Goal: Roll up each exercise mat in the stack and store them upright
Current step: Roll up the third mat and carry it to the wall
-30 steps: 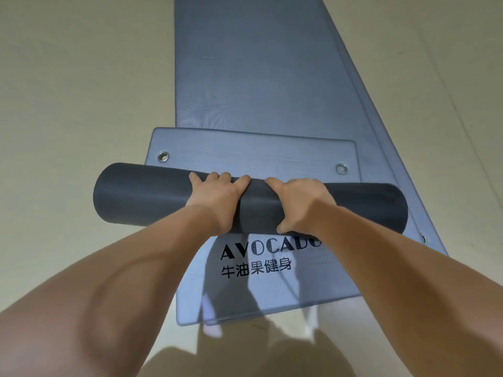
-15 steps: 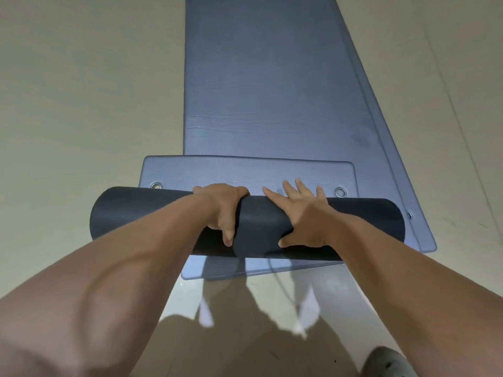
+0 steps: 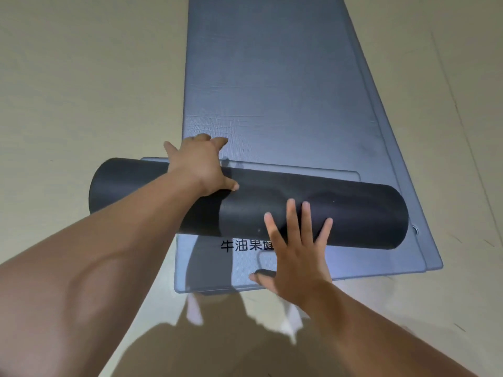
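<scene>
Lying across flat blue-grey mats (image 3: 272, 77) on the floor (image 3: 81, 77), a dark grey rolled foam mat (image 3: 359, 213) looks light, soft and springy; mid-roll seems the best hold. The left hand (image 3: 198, 167) grips its top, fingers curled over; the right hand (image 3: 296, 257) meets its near side, fingers spread straight.

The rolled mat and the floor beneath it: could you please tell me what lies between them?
A stack of flat blue-grey mats, seen in the head view.

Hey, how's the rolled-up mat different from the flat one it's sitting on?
The rolled mat is a near-black cylinder lying crosswise, while the flat mat is blue-grey and spread out lengthwise. The rolled mat's outside is plain, but the flat mat has printed characters at its near end. Both are exercise mats, and the roll rests on the flat one.
</scene>
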Motion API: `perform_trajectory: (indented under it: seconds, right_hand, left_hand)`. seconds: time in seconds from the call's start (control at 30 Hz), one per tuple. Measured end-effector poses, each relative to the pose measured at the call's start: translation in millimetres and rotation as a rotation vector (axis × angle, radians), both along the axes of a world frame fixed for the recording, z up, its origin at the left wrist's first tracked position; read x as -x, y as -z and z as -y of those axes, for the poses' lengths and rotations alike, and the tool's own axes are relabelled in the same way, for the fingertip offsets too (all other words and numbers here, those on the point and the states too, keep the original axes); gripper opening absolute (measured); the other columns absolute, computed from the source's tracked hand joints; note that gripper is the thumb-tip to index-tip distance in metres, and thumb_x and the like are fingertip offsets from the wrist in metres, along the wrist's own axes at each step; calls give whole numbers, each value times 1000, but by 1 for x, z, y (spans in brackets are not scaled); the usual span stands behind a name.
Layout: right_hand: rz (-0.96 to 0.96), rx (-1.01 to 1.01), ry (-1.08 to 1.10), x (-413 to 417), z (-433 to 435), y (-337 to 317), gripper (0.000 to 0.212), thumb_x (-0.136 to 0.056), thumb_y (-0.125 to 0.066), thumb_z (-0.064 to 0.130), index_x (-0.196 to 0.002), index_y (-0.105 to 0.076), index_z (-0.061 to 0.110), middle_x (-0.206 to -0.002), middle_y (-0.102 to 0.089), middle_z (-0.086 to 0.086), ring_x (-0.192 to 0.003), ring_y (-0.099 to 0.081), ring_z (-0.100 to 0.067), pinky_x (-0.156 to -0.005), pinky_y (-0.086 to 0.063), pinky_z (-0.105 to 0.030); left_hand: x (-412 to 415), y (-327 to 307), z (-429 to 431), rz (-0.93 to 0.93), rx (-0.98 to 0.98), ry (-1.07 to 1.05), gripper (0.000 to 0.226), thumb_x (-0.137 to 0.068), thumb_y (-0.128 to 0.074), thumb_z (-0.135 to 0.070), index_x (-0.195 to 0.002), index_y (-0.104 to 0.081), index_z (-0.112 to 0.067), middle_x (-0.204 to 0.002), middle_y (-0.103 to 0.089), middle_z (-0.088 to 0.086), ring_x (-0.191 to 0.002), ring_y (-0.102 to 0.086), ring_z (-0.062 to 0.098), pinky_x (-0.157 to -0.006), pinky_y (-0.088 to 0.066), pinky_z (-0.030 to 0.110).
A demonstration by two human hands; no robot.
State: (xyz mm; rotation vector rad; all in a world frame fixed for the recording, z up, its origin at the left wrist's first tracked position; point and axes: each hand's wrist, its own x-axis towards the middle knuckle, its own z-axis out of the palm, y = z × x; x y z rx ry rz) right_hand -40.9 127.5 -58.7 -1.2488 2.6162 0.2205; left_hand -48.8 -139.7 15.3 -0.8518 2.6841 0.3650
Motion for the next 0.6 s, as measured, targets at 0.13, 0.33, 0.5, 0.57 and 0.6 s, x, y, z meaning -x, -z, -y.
perform_trajectory:
  seconds: [0.13, 0.33, 0.5, 0.57, 0.6]
  right_hand:
    - [-50, -33, 35, 38, 27, -7, 135, -64, -29, 106, -154, 33, 27, -167, 25, -23, -153, 21, -50, -111, 3, -83]
    - [-27, -70, 40, 109, 69, -27, 152, -53, -62, 99, -158, 27, 35, -172, 12, -18, -158, 10, -42, -118, -1, -76]
    - [64, -130, 31, 150, 98, -39, 157, -47, -77, 88, -159, 21, 39, -172, 5, -16, -159, 1, -41, -119, -4, -75]
    - [99, -130, 24, 165, 107, -44, 159, -44, -78, 89, -159, 21, 40, -173, 6, -16, -159, 1, -41, -119, -3, -76]
    - [97, -122, 4, 171, 110, -46, 158, -44, -76, 89, -159, 22, 41, -173, 9, -15, -159, 4, -42, -119, -1, -76]
  left_hand:
    - [-3, 15, -20, -235, 190, 52, 70, -92, -64, -50, -153, -36, -30, -160, -36, 6, -147, -29, 32, -118, -15, 66]
    - [-34, 61, -50, -363, 274, 237, 69, -98, -44, -51, -157, -34, -16, -163, -30, 12, -151, -24, 37, -116, -15, 70]
    - [-17, 67, -32, -55, 297, 274, 142, -69, -76, -64, -156, 25, -16, -166, 20, 17, -153, 16, 40, -117, 3, 71]
    - [-2, 65, -23, -38, 295, 279, 145, -66, -81, -58, -155, 26, -17, -165, 20, 16, -153, 17, 39, -117, 4, 70]
    - [5, 63, -19, -42, 291, 280, 144, -66, -81, -57, -156, 24, -17, -166, 17, 15, -153, 16, 38, -117, 4, 69]
